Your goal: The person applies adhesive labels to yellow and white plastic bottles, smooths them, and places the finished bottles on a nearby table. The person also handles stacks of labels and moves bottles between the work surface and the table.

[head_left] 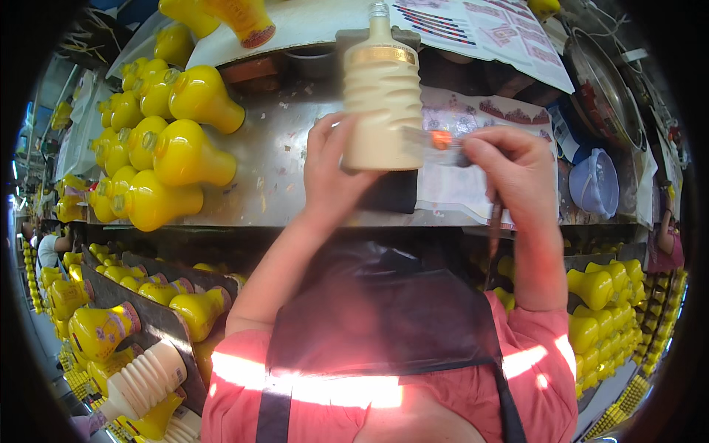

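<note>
A cream bottle (382, 111) with wavy ridges, a gold label band and a clear neck is in front of me at the middle, its neck at the far end. My left hand (330, 173) grips its lower left side, thumb and fingers around the edge. On the right, my right hand (513, 162) pinches a small tool (441, 139) with an orange part and a flat greyish end. That end touches or nearly touches the bottle's lower right side; motion blur hides its exact kind. A dark block (393, 193) shows under the bottle's near end.
Several yellow vases (193, 153) lie on the metal table (277, 184) at left. Printed decal sheets (484, 33) lie at far right, near a lavender bucket (594, 184) and a round metal pan (602, 92). Racks of yellow vases flank me; another ridged bottle (148, 378) rests lower left. Other people appear at both edges.
</note>
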{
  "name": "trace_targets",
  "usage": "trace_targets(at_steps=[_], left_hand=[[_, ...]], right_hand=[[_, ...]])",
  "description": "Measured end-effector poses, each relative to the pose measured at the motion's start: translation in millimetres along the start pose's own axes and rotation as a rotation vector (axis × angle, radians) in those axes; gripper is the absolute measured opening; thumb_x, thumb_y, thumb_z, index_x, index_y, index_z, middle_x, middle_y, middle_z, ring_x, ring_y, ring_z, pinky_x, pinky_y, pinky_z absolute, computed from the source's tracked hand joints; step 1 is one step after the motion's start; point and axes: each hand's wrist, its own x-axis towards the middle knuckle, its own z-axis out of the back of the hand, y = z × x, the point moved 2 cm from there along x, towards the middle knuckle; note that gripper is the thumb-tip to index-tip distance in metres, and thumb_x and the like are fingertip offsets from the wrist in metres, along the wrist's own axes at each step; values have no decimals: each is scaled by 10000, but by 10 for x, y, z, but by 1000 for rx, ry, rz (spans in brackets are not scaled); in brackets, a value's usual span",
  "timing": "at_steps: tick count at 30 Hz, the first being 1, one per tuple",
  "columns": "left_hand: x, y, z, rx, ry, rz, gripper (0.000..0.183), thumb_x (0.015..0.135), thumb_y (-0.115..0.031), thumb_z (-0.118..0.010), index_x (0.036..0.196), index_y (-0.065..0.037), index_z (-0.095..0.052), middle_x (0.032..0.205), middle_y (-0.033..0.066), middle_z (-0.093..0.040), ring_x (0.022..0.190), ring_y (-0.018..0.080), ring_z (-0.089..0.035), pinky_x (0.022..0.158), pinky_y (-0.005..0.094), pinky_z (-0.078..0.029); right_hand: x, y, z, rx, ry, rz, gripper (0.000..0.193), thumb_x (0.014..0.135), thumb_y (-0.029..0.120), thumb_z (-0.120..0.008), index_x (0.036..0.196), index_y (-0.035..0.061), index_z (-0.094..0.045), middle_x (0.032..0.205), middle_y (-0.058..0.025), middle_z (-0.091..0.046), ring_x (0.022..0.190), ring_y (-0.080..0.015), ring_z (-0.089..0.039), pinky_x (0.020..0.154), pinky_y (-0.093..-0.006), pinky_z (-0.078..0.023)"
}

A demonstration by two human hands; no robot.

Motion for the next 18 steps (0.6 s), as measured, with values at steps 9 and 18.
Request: trace_targets(at_steps=[9, 18], left_hand=[[-111, 114, 88, -378, 103, 209, 894, 890, -490, -694, 1503, 36, -309, 1446, 229, -437, 1324, 334, -464, 1110, 460, -375], [21, 64, -114, -648, 62, 456, 611, 1014, -330, -556, 1473, 22, -358, 1442, 197, -456, 1343, 268, -445, 1149, 393, -330]], right_hand=[[233, -644, -587, 63, -151, -43, 216, 937, 173, -732, 1043, -11, -770, 747, 21, -678, 543, -9, -477, 495, -187, -363], [434, -776, -400, -117, -189, -98, 192, 916, 192, -743, 967, 6, -734, 751, 24, -650, 640, -12, -509, 582, -181, -388]])
